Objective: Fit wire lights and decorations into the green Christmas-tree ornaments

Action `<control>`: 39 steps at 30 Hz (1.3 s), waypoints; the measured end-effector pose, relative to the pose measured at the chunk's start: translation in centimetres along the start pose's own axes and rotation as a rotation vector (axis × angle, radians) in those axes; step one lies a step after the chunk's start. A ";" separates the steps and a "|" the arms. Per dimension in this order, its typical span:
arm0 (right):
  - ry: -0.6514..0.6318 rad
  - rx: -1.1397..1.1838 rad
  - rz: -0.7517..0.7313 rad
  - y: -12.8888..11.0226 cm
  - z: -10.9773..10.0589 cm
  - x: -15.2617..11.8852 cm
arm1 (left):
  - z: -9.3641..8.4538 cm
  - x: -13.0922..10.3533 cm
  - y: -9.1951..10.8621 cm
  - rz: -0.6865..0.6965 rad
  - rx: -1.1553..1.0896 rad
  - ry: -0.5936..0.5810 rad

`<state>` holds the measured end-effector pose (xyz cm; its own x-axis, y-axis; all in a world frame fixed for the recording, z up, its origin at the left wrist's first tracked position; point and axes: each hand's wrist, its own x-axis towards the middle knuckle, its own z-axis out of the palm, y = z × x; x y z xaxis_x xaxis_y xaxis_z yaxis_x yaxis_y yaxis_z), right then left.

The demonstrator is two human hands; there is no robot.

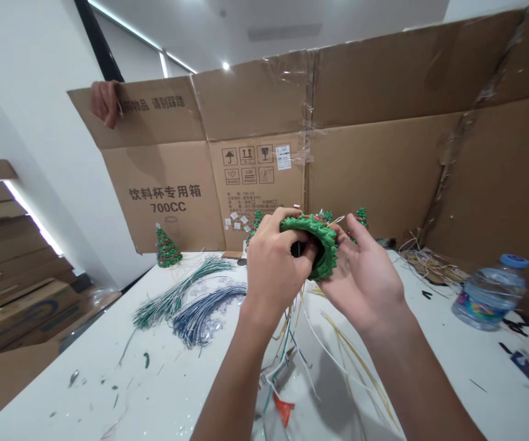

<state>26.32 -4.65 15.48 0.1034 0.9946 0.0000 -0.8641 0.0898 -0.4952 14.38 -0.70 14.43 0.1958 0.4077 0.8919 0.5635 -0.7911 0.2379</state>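
A small green decorative Christmas tree (326,242) is tipped so that its hollow, dark base faces me. My left hand (276,257) grips it, with the thumb and a finger curled into the opening at the rim. Close against the tree's right side is my right hand (368,275), its thumb raised and apart from the fingers, whose tips are partly hidden behind the tree. A thin pale cord loop (338,220) sticks out between the tree and the right thumb. White, yellow and teal cords (301,331) hang below my hands.
On the white table (177,380) lie green cord (182,291) and blue cord bundles (209,312). Another decorated tree (168,248) stands back left; more are behind my hands. A water bottle (491,294) stands right. Another person's hand (105,104) holds the cardboard screen (255,116).
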 end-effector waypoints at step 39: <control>-0.044 -0.021 -0.155 1.6 0.5 -0.8 | -0.1 0.2 -0.5 0.072 -0.137 0.128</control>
<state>24.66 -5.24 15.11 0.2128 0.9703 0.1154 -0.8290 0.2418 -0.5043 14.10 -0.28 14.50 0.1233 0.2937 0.9479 0.4360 -0.8741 0.2141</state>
